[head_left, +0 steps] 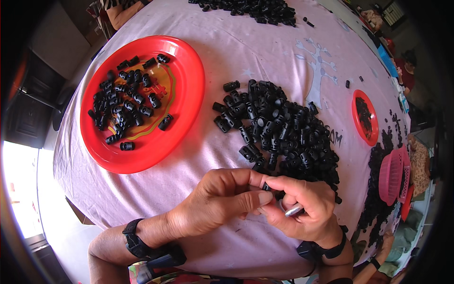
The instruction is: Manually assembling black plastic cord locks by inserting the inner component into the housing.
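Note:
My left hand [215, 203] and my right hand [309, 206] meet low in the middle, above the near side of the table. Between their fingertips is a small black cord lock [266, 187], mostly covered by the fingers. A silvery metal piece [294, 210] shows at my right hand's curled fingers; its full shape is hidden. Just beyond the hands lies a heap of black plastic cord locks [283, 128]. On the left, a red plate [189, 85] with a yellow centre holds more cord locks [125, 102], loosely scattered.
A pinkish cloth [227, 52] covers the table. Another black heap [255, 9] lies at the far edge. To the right are a small red plate [373, 125], a pink basket [390, 177] and spread black parts [373, 199]. Other people sit around the table, one arm [124, 16] at far left.

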A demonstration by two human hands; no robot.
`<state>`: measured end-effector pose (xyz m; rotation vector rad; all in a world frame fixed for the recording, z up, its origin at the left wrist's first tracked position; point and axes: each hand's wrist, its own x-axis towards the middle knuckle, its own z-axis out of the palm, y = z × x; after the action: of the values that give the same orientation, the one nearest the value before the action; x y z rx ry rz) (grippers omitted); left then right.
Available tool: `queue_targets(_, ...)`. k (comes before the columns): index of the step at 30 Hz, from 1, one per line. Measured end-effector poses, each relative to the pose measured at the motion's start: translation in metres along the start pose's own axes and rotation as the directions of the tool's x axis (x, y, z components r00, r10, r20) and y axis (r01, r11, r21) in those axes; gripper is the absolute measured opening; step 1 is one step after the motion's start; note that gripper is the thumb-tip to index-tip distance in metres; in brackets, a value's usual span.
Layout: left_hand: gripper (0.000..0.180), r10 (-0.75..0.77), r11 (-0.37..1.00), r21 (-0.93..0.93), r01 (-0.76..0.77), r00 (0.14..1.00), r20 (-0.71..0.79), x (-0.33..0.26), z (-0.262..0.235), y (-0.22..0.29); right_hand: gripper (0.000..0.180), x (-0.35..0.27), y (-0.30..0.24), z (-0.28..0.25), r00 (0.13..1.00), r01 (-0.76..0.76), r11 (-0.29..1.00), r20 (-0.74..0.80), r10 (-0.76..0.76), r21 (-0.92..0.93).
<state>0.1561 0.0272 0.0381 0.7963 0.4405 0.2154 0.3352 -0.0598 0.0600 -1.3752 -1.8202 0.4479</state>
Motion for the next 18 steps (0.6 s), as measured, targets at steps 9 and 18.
queue_targets(9,0.031,-0.060,0.998,0.011,0.059,0.995,0.083,-0.0007,-0.0057,0.0023,0.037,-0.0004,0.0023,-0.0011,1.000,-0.020,0.999,-0.016,0.020,0.047)
queue_targets(18,0.032,-0.084,0.996,-0.022,0.087,0.988,0.128,-0.0004,-0.0086,0.0032,0.039,-0.0007,0.0042,-0.0013,0.999,-0.043,0.991,-0.010,0.044,0.129)
